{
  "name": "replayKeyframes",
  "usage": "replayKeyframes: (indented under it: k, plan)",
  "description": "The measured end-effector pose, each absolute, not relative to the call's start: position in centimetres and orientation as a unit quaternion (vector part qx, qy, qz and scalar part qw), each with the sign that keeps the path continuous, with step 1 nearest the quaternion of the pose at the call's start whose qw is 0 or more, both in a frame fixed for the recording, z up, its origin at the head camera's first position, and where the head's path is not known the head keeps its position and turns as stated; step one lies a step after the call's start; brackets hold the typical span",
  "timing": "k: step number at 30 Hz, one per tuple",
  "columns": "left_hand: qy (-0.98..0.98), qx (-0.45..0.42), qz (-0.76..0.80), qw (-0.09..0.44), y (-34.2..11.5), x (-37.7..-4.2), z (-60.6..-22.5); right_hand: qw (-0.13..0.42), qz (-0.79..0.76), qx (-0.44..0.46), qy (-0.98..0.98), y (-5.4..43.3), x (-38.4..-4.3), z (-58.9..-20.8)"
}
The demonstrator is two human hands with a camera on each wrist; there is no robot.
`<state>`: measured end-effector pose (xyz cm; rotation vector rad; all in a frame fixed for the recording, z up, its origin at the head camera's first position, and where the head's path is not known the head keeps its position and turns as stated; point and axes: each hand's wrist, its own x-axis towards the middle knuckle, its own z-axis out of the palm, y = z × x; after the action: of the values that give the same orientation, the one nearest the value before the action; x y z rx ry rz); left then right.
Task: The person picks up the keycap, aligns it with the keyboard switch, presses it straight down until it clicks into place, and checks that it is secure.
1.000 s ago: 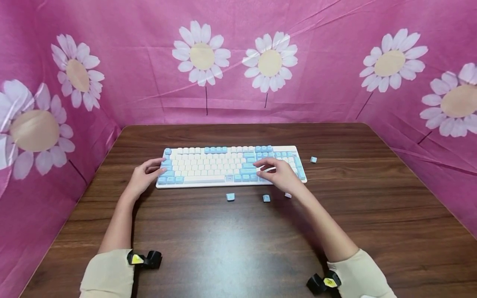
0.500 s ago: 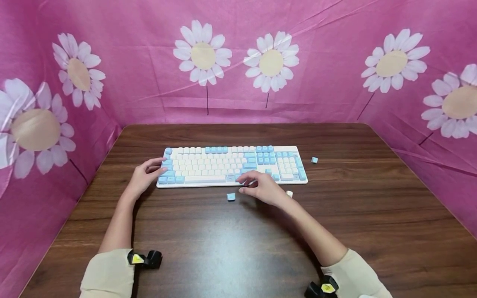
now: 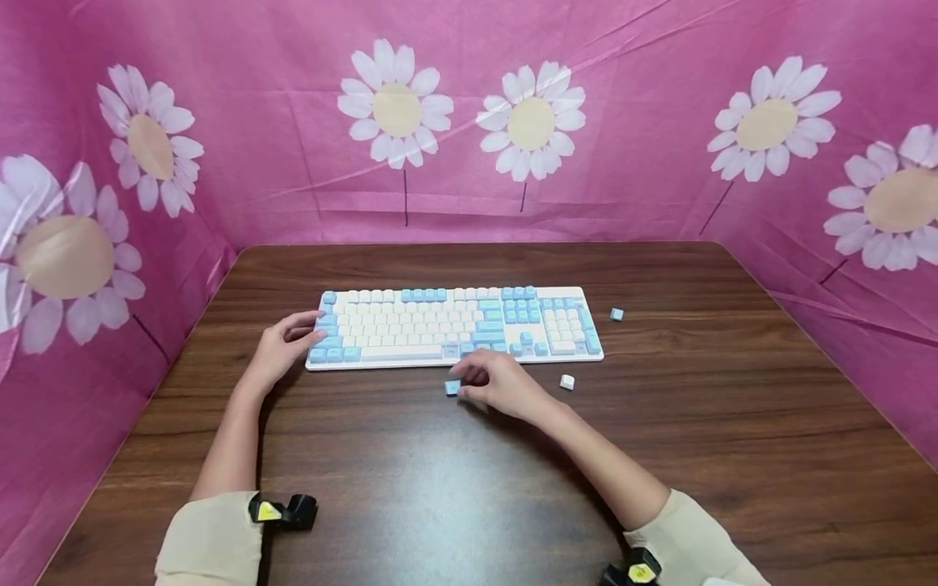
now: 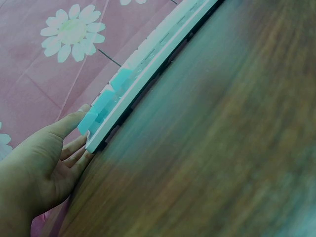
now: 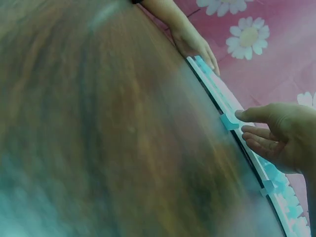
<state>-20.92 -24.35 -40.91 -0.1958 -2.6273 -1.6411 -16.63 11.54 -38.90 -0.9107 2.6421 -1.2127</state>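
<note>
A white and light-blue keyboard (image 3: 410,330) lies across the table. My left hand (image 3: 282,350) rests at its left end, fingers and thumb touching the blue keys and the edge there. My right hand (image 3: 506,387) is low over the table before the keyboard's front edge. Its thumb and fingers are spread next to a loose blue keycap (image 3: 452,388). In the right wrist view this keycap (image 5: 229,122) lies just beyond the thumb tip, with a gap between thumb and fingers. A second blue keycap (image 5: 268,187) lies farther along the keyboard edge; the hand hides it in the head view.
A white keycap (image 3: 567,382) lies in front of the keyboard's right part, near the right forearm. Another blue keycap (image 3: 617,314) sits right of the keyboard. Pink flowered cloth (image 3: 469,195) surrounds the brown wooden table (image 3: 410,472).
My right hand has moved left and nearer to me, from above the keyboard's right side to the loose blue keycap. The white keycap has come into full view. My left hand stays put.
</note>
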Motion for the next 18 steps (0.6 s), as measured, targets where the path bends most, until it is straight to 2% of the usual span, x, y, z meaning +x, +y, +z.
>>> replayKeyframes:
  k: [11, 18]
  plan:
    - [-0.839, -0.063, -0.541, 0.010, -24.4, -20.7, -40.6, 0.023, -0.329, -0.318, 0.889, 11.0, -16.5, -39.4]
    - [-0.833, -0.062, -0.550, 0.005, -23.3, -19.6, -38.6, -0.011, -0.286, -0.333, 0.898, 10.7, -16.4, -39.5]
